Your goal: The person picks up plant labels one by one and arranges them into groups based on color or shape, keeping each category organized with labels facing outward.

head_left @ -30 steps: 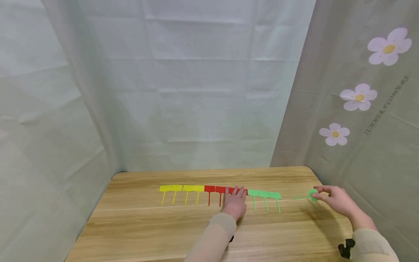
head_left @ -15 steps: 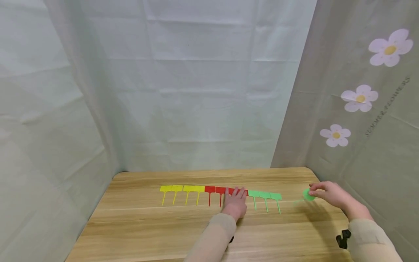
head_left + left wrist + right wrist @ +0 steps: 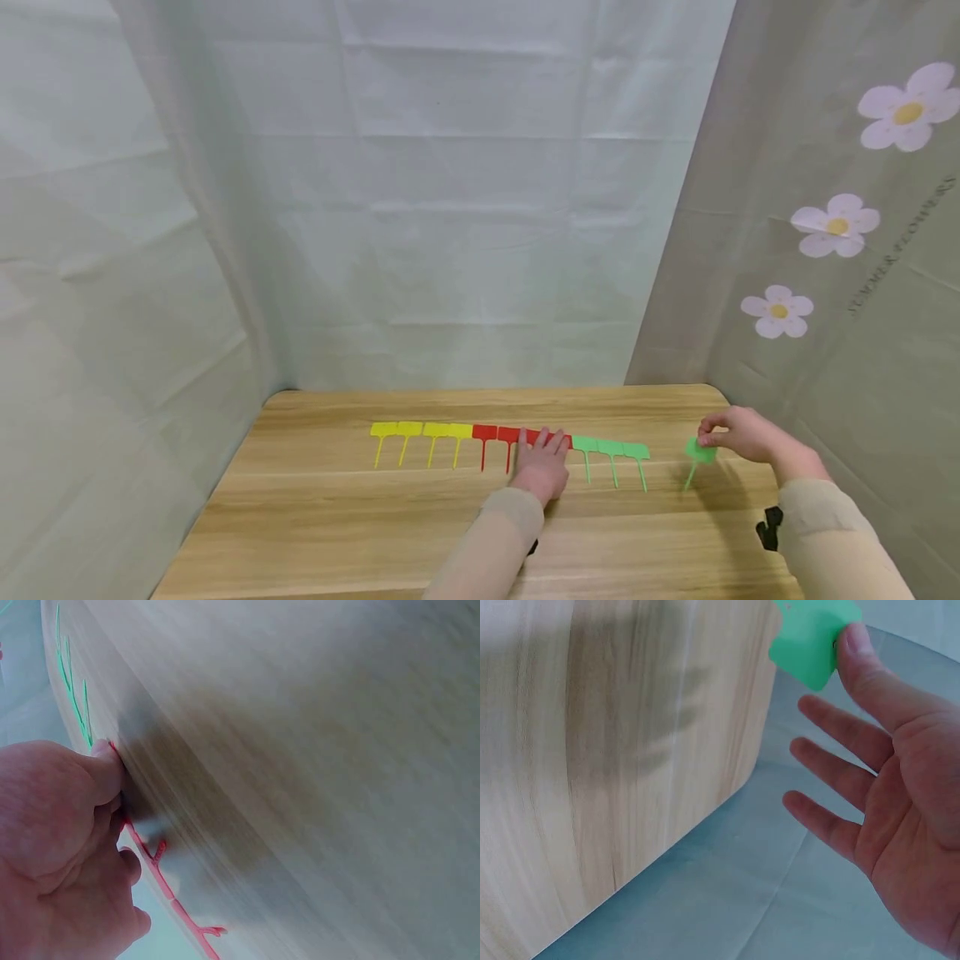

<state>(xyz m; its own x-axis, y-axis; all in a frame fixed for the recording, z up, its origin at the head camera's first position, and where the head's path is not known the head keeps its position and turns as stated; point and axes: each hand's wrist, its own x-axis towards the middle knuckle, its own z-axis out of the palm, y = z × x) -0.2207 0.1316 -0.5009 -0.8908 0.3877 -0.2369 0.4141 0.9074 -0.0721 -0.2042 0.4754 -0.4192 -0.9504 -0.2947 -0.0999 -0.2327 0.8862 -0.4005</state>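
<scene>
In the head view, a row of flat plastic tags with squarish heads and thin stems runs across the table. Yellow tags (image 3: 422, 430) lie at its left end, red tags (image 3: 485, 432) in the middle and green tags (image 3: 611, 447) at the right. My left hand (image 3: 542, 470) rests with spread fingers on the red tags, partly hiding them. Off the row's right end, my right hand (image 3: 742, 435) pinches another green tag (image 3: 700, 451) by its head, between thumb and index finger. Its stem points down toward the table, and the other fingers are spread in the right wrist view.
The wood-grain table (image 3: 360, 533) ends at a rounded back edge. Pale cloth curtains (image 3: 465, 250) stand behind it and at both sides, the right one printed with white flowers (image 3: 777, 312).
My right hand has moved left toward the row with the green tag, whose stem has swung from pointing left to pointing down. The left hand has stayed on the red tags.
</scene>
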